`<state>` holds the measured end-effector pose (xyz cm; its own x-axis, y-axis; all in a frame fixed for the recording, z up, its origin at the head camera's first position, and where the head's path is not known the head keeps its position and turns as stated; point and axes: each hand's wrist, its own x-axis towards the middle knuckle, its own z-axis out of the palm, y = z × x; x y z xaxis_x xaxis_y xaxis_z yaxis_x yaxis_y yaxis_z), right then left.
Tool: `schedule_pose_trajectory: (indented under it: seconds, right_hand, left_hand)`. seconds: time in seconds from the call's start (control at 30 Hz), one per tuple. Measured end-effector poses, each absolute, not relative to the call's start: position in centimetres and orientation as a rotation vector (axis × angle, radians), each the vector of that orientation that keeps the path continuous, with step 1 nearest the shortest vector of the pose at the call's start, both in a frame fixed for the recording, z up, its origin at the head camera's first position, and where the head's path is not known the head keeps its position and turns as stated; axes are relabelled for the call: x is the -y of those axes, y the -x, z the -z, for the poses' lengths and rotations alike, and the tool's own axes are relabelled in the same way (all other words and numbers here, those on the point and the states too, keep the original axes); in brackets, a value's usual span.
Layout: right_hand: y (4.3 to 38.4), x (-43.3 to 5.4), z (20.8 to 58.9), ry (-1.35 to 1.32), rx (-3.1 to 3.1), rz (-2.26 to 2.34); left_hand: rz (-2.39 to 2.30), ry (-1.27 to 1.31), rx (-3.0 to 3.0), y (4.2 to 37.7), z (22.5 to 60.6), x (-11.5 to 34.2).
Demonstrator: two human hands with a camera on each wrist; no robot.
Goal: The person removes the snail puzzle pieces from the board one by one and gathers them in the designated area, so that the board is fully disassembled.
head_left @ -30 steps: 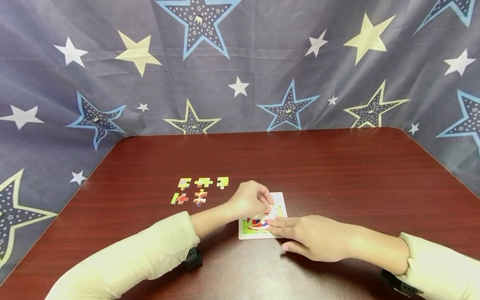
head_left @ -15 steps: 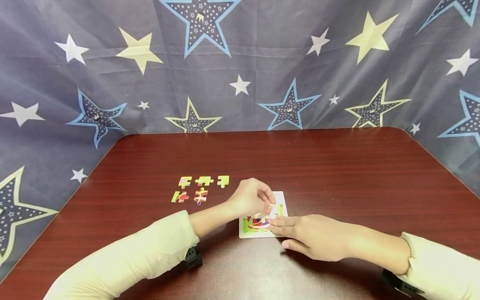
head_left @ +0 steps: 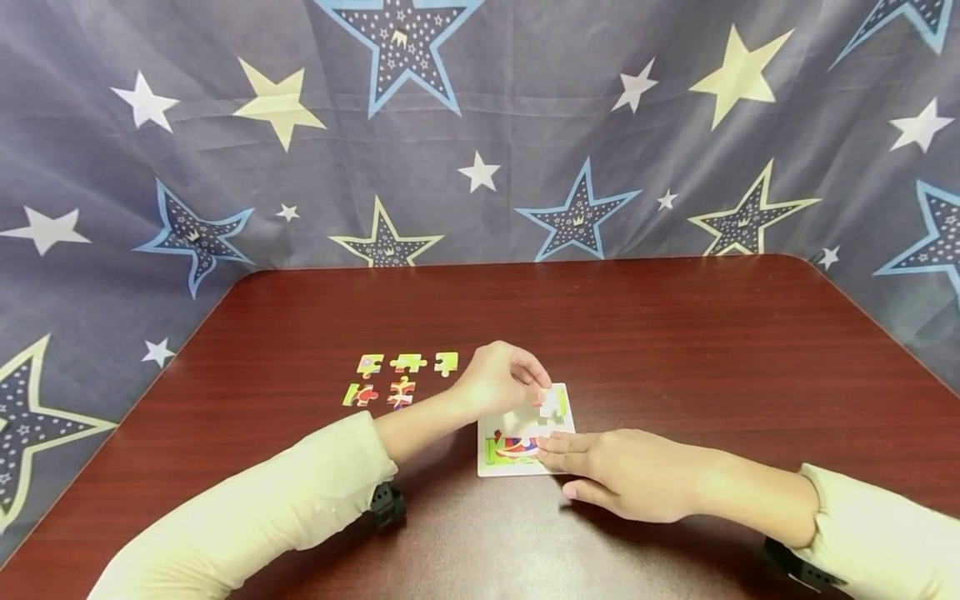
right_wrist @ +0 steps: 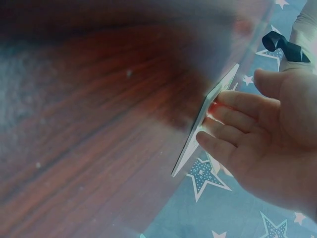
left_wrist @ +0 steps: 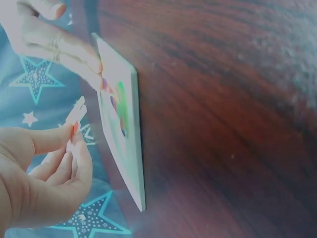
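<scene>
My left hand [head_left: 501,379] pinches a small jigsaw piece [head_left: 552,403] between thumb and fingers, over the far part of a white-rimmed puzzle board [head_left: 513,472]. In the left wrist view, the jigsaw piece [left_wrist: 77,112] is held tilted, apart from the board [left_wrist: 140,181]. Straight fingers of my right hand [head_left: 637,475] rest on the board's near right part, touching the colourful assembled pieces [head_left: 513,448]. The right wrist view has the right hand [right_wrist: 257,129] with its fingers extended onto the board [right_wrist: 184,161]; they hide part of the picture.
Several loose jigsaw pieces [head_left: 407,363] lie in two rows on the dark red table [head_left: 675,333], left of the board. Behind the table hangs a star-patterned cloth [head_left: 450,192]. Each wrist wears a black camera; the left one [head_left: 387,505] is near the table.
My left hand has moved slightly up and away from me with the jigsaw piece, uncovering more of the board's pale middle. The right hand stays put.
</scene>
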<state>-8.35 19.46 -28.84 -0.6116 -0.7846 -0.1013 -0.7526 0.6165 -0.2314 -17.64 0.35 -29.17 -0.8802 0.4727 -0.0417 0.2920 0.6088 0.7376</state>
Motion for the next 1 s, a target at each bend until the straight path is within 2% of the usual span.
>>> schedule_pose_trajectory:
  seconds: [0.33, 0.7, 1.0]
  right_hand:
    - [8.3, -19.5, 29.0, 1.258, -2.641, 0.260]
    - [8.4, -19.5, 29.0, 1.230, -2.646, 0.237]
    - [8.3, -19.4, 28.7, 1.180, -2.624, 0.238]
  left_hand:
    - [-1.126, -0.540, -2.578, 18.4, 29.0, 1.7]
    - [-1.267, -0.348, -2.445, 19.5, 29.0, 6.3]
    - [-1.140, -0.260, -2.516, 20.2, 29.8, 9.5]
